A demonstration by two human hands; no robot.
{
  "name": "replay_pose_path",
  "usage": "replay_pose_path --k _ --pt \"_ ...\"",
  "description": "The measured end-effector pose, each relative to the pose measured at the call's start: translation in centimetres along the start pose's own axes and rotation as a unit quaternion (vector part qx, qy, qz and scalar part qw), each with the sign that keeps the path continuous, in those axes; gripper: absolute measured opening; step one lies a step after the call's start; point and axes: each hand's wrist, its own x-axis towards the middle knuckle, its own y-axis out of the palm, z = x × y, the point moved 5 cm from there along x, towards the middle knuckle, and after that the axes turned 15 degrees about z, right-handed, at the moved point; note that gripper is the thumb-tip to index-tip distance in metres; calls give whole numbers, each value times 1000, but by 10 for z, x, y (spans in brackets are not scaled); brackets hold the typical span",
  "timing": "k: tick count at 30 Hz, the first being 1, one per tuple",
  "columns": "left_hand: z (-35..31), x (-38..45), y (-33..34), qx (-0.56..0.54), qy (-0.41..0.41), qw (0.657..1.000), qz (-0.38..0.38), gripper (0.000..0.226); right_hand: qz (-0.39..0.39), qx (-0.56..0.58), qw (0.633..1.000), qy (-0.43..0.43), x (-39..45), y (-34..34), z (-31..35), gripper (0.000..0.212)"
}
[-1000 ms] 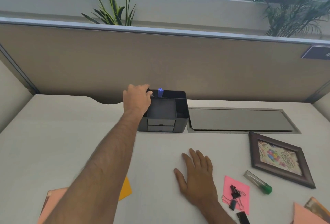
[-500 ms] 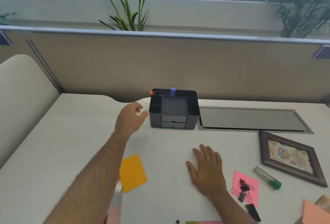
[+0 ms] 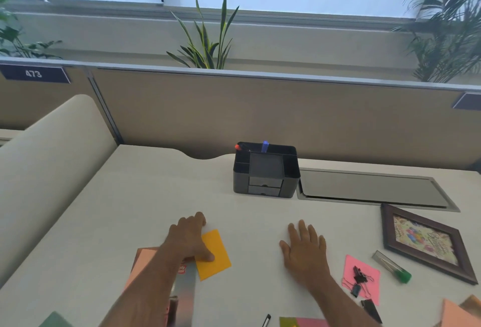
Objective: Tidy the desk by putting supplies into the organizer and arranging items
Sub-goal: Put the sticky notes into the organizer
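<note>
Head view: I see the left hand over the orange sticky note, thumb on it, fingers loosely curled; right hand flat, released.

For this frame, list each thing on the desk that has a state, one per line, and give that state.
organizer: upright, both small drawers shut
blue pen: standing in the organizer's back slot
red-capped pen: in the back left corner slot
picture frame: lying flat, face up
binder clips: loose on the pink note
left hand: resting on the orange note, fingers relaxed
right hand: flat on the desk, holding nothing
</note>
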Motion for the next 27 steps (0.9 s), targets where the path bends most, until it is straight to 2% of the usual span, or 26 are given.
replay_pose_path --k 2,4,7,10,12,14,15,16,18,20,23,25,27 --pt "2 0 3 -40 5 999 -3 80 7 6 1000 -14 -6 -2 4 63" --pt "4 2 4 -85 22 996 -17 59 -4 32 999 -38 -10 -1 5 62" --pt "1 1 0 -155 52 985 -62 28 -23 209 971 -113 -17 -3 11 50" --pt "-12 -1 -3 -308 116 939 -102 18 -56 417 897 -138 -31 -17 24 54" --pt "-28 -7 -5 -411 162 892 -100 15 -16 535 833 -138 -33 -26 38 65" --pt "-47 -12 -6 -457 193 863 -100 14 38 631 761 -148 -31 -34 51 76" --pt "-55 -14 -6 -471 203 852 -101 14 54 663 732 -146 -30 -39 55 72" --pt "-63 -15 -5 -485 210 843 -102 14 58 681 717 -139 -27 -44 56 60" --pt "-74 -17 -2 -521 219 818 -109 14 34 690 713 -120 -24 -59 53 35" --pt "-81 -17 3 -561 220 789 -119 14 20 705 701 -104 -20 -72 45 34" --pt "-93 -20 9 -623 202 743 -137 16 81 724 678 -100 -15 -80 39 41" --pt "-103 -22 11 -648 193 723 -142 16 85 673 728 -101 -15 -88 36 33" --pt "-112 -22 14 -657 179 720 -130 25 29 626 772 -107 -14 -105 29 24"
